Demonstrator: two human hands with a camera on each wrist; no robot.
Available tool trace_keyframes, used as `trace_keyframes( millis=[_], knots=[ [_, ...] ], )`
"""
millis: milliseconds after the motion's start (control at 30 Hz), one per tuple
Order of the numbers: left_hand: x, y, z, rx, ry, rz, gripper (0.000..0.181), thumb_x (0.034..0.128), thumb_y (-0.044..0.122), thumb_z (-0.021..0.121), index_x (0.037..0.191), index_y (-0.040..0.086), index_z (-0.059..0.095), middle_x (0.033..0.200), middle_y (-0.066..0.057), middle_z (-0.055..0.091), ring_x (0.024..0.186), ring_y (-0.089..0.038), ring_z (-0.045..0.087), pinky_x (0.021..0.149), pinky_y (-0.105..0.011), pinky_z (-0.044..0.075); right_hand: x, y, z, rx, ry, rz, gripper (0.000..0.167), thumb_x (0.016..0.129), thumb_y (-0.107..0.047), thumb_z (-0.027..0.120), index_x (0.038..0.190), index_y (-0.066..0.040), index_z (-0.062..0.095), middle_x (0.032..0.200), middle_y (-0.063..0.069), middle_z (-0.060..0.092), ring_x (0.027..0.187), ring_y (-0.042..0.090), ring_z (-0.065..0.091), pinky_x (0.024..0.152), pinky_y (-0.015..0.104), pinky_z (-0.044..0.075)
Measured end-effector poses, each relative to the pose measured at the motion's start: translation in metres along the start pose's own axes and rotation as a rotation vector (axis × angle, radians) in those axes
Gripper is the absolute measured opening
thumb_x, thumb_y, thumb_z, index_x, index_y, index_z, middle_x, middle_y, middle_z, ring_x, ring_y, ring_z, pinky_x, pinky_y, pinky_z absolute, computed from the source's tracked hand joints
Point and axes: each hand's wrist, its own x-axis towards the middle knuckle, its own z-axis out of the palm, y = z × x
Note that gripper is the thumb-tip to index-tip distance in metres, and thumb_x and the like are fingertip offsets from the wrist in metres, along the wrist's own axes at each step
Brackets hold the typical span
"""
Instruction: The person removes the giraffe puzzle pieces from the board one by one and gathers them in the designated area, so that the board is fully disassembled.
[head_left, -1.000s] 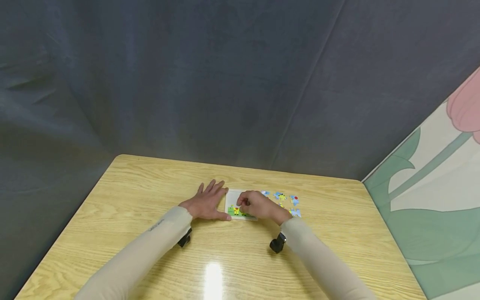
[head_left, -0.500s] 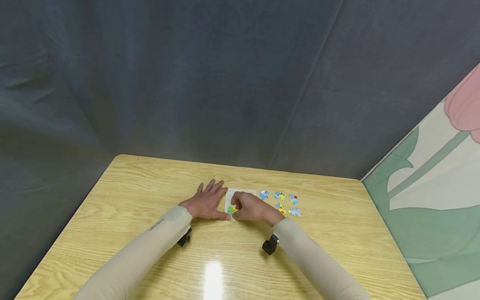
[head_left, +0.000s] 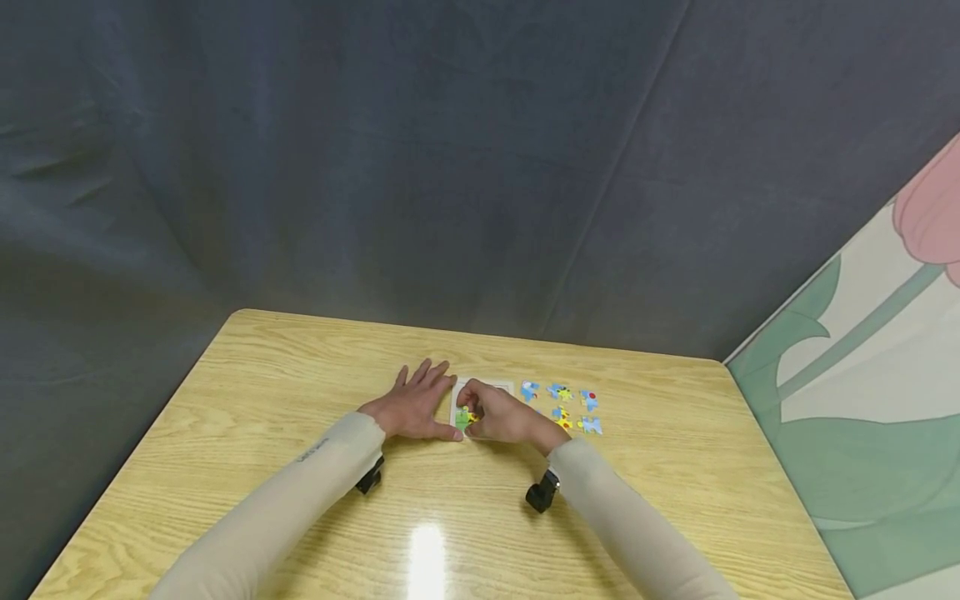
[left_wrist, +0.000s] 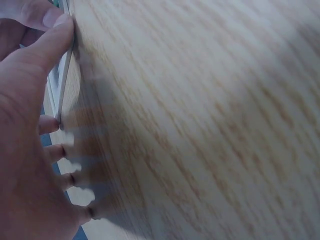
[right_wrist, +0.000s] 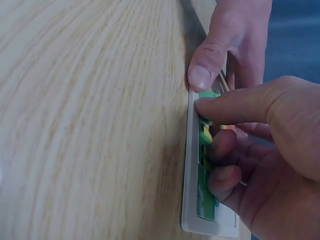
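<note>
A small white puzzle tray [right_wrist: 189,190] lies flat on the wooden table. Along its near edge are joined puzzle pieces [right_wrist: 205,197] in green and yellow. My left hand [head_left: 415,408] rests at the tray's left side with fingers spread and straight, its thumb touching the near left corner. My right hand [head_left: 504,415] is over the tray, thumb and curled fingers pinching a green and yellow puzzle piece [head_left: 462,418] at the near left corner. The fingers hide much of that piece, and the hand covers most of the tray in the head view.
Right of the tray lie several loose jigsaw pieces, among them a blue and white piece [head_left: 529,390], a yellow and blue piece [head_left: 561,392] and a pale blue piece [head_left: 591,425]. A dark curtain [head_left: 420,167] hangs behind the table [head_left: 300,350].
My right hand has moved left over the tray, from its middle to the near left corner, and has stayed there for the last half second. The left hand keeps its place.
</note>
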Motion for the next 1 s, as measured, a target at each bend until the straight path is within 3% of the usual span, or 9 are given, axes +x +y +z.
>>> trace_keyframes(
  millis=[233,467,633,800,1000],
  knots=[
    [-0.001,0.001,-0.001,-0.001,0.002,0.002,0.102,0.0957,0.066,0.069,0.170,0.011,0.026,0.181,-0.016,0.008,0.169,-0.043,0.001,0.132,-0.072,0.006,-0.004,0.003,-0.005,0.059,0.015,-0.011,0.010,0.104,-0.007,0.065,0.114,-0.009,0.069,0.100,0.006,0.069,0.085,0.013,0.059,0.075,0.028,0.050],
    [0.001,0.001,0.000,0.000,-0.004,0.001,0.103,0.0955,0.068,0.067,0.171,0.013,0.025,0.182,-0.014,0.007,0.169,-0.041,0.000,0.132,-0.072,0.006,-0.010,0.007,-0.011,0.082,0.058,-0.035,0.013,0.106,-0.009,0.064,0.118,-0.007,0.069,0.102,0.007,0.068,0.084,0.012,0.060,0.077,0.027,0.050],
    [0.001,0.000,0.000,-0.004,0.001,-0.002,0.103,0.0951,0.068,0.068,0.171,0.012,0.025,0.182,-0.015,0.008,0.169,-0.042,0.000,0.132,-0.072,0.006,-0.018,0.011,-0.014,0.112,0.068,-0.033,0.016,0.104,-0.008,0.065,0.120,-0.005,0.067,0.100,0.007,0.065,0.079,0.012,0.055,0.071,0.025,0.047],
    [0.000,0.000,-0.001,-0.014,0.007,-0.002,0.105,0.0944,0.067,0.069,0.171,0.011,0.025,0.182,-0.015,0.008,0.169,-0.042,0.001,0.132,-0.072,0.006,-0.030,0.021,-0.019,0.151,0.082,-0.038,0.013,0.104,-0.009,0.067,0.116,-0.005,0.064,0.099,0.008,0.064,0.072,0.012,0.052,0.063,0.024,0.045],
    [-0.001,0.000,-0.001,-0.032,0.008,0.003,0.104,0.0945,0.067,0.069,0.171,0.011,0.025,0.182,-0.015,0.008,0.169,-0.042,0.000,0.132,-0.072,0.004,-0.050,0.033,-0.026,0.133,0.116,-0.039,0.009,0.105,-0.010,0.066,0.114,-0.007,0.065,0.099,0.008,0.064,0.076,0.012,0.054,0.067,0.024,0.045]
  ],
)
